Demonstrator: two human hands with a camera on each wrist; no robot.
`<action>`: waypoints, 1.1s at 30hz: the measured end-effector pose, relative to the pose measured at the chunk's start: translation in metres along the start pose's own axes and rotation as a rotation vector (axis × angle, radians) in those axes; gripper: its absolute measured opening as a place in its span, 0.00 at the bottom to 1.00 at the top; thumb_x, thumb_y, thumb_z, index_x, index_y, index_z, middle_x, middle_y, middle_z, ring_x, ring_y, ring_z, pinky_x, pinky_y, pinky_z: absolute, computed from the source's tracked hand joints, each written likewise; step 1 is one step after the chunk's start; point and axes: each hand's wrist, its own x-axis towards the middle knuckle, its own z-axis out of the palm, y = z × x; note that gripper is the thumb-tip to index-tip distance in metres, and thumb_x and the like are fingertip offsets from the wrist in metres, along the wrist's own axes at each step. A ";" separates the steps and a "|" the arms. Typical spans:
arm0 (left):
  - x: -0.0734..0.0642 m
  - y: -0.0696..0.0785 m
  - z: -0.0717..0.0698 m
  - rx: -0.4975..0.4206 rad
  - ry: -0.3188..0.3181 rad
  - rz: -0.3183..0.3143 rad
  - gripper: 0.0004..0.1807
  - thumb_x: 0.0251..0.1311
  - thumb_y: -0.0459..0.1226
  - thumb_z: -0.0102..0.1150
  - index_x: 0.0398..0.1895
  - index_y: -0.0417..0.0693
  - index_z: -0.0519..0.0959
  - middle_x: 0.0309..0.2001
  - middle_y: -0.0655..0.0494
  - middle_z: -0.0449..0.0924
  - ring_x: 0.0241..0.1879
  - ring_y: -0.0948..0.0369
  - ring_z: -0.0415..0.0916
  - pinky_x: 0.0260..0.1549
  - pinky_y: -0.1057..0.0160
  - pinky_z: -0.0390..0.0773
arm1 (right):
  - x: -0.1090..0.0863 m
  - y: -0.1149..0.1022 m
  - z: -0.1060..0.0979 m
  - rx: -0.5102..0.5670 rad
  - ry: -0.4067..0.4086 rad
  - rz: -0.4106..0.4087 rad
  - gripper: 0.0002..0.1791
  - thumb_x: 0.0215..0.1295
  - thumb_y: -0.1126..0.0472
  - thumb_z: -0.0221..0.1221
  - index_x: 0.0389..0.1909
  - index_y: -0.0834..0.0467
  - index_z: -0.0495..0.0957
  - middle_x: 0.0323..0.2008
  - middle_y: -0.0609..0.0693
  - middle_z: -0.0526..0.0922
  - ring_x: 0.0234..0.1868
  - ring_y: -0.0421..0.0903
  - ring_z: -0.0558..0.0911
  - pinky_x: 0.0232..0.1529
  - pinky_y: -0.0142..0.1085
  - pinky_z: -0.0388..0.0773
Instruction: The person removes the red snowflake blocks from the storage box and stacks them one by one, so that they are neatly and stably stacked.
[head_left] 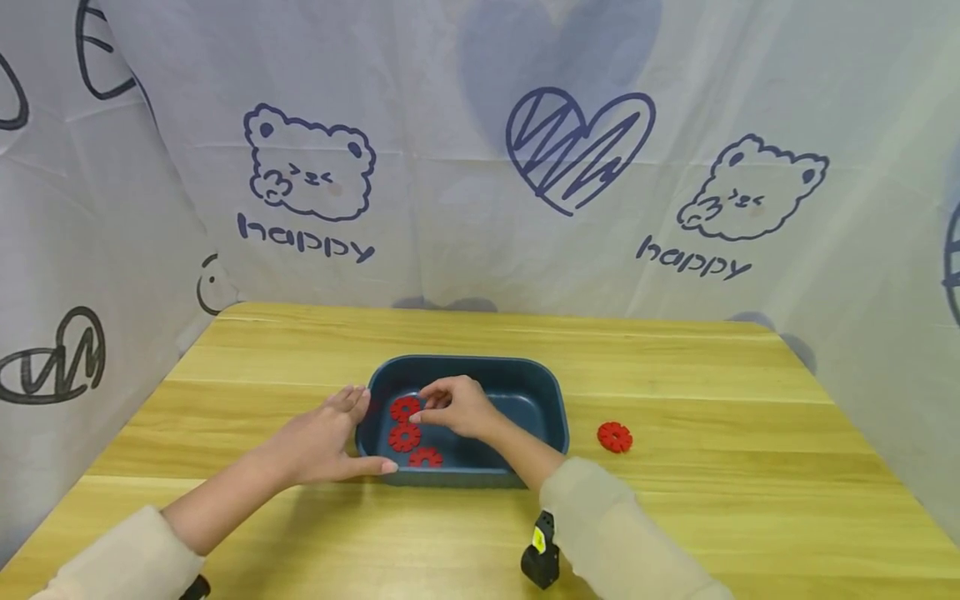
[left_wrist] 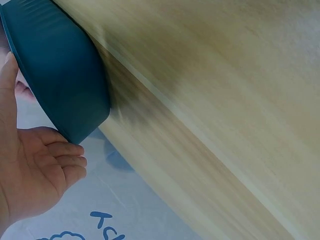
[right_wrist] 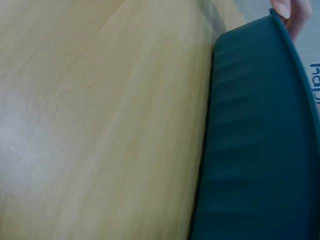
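Note:
A dark blue-teal rectangular bin [head_left: 528, 417] stands on the table. Inside its left part lie three red notched discs, the upper disc [head_left: 401, 407], middle disc [head_left: 404, 437] and lower disc [head_left: 426, 457]. My left hand [head_left: 322, 442] spans the bin's left front corner, thumb along the front rim and fingers at the left end. In the left wrist view, that hand [left_wrist: 37, 167] touches the bin's outer wall [left_wrist: 65, 75]. Over the bin, my right hand [head_left: 463, 408] has its thumb tip beside the upper disc, thumb and index finger apart. Its palm side is hidden.
Another red notched disc [head_left: 615, 437] lies on the wooden table [head_left: 712, 500], right of the bin. A black strap device [head_left: 542, 554] sits at the right wrist. White cloth [head_left: 450, 183] with bear and heart drawings hangs behind the table and along its sides.

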 end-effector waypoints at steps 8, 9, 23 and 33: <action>0.001 0.001 -0.001 0.006 0.011 0.014 0.58 0.47 0.69 0.52 0.65 0.27 0.59 0.67 0.30 0.55 0.66 0.36 0.54 0.53 0.40 0.69 | 0.003 0.007 0.005 -0.148 -0.092 -0.004 0.18 0.49 0.60 0.69 0.40 0.66 0.81 0.31 0.54 0.80 0.26 0.35 0.72 0.28 0.22 0.71; 0.002 0.001 0.000 0.006 0.012 0.015 0.58 0.47 0.69 0.53 0.65 0.27 0.59 0.67 0.30 0.55 0.66 0.36 0.54 0.54 0.40 0.69 | 0.003 0.008 0.006 -0.165 -0.097 -0.019 0.18 0.48 0.60 0.70 0.40 0.66 0.81 0.31 0.55 0.80 0.26 0.35 0.71 0.28 0.22 0.71; 0.001 0.000 0.001 0.012 0.025 0.018 0.57 0.47 0.69 0.53 0.64 0.26 0.60 0.67 0.30 0.56 0.66 0.36 0.54 0.53 0.41 0.70 | 0.009 0.006 0.015 -0.333 -0.138 -0.082 0.19 0.46 0.57 0.71 0.37 0.63 0.83 0.31 0.52 0.79 0.30 0.38 0.70 0.31 0.25 0.69; 0.000 0.000 0.002 -0.007 0.030 0.022 0.57 0.48 0.68 0.53 0.64 0.26 0.60 0.67 0.30 0.56 0.66 0.36 0.54 0.53 0.40 0.70 | 0.009 0.003 0.019 -0.393 -0.125 -0.090 0.18 0.46 0.56 0.71 0.36 0.63 0.82 0.31 0.51 0.78 0.31 0.38 0.71 0.34 0.26 0.70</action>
